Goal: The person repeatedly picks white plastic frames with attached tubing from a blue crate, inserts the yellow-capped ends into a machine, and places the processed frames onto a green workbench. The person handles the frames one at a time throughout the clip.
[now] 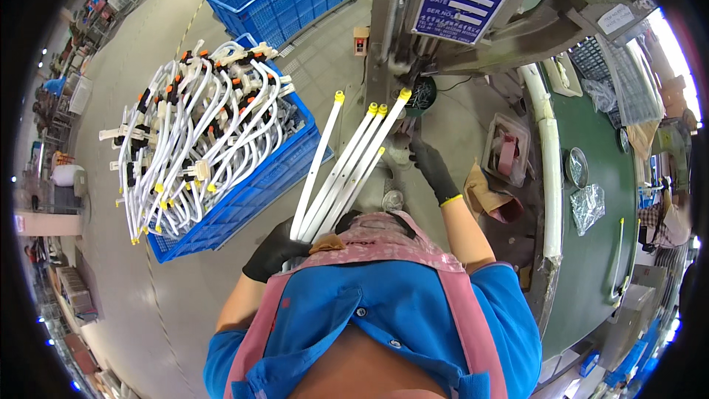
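Several straight white tubes with yellow end caps [347,155] slant up from my lap toward a machine. My left hand [277,253], in a black glove, is closed round their lower ends at my waist; part of its fingers is hidden by the tubes and apron. In a black glove with a yellow cuff, my right hand [434,168] reaches forward, right of the tubes and below the machine [399,37]. Its fingers look stretched out, and nothing shows in them. A dark round container of small metal parts [422,96] sits just beyond it.
To the left, a blue crate [221,229] is heaped with bent white tubes [196,133] with black, orange and yellow fittings. Another blue crate [284,0] stands farther back. On the right are a green-topped table [598,273], a plastic bin [508,149] and a brown cardboard box [487,196].
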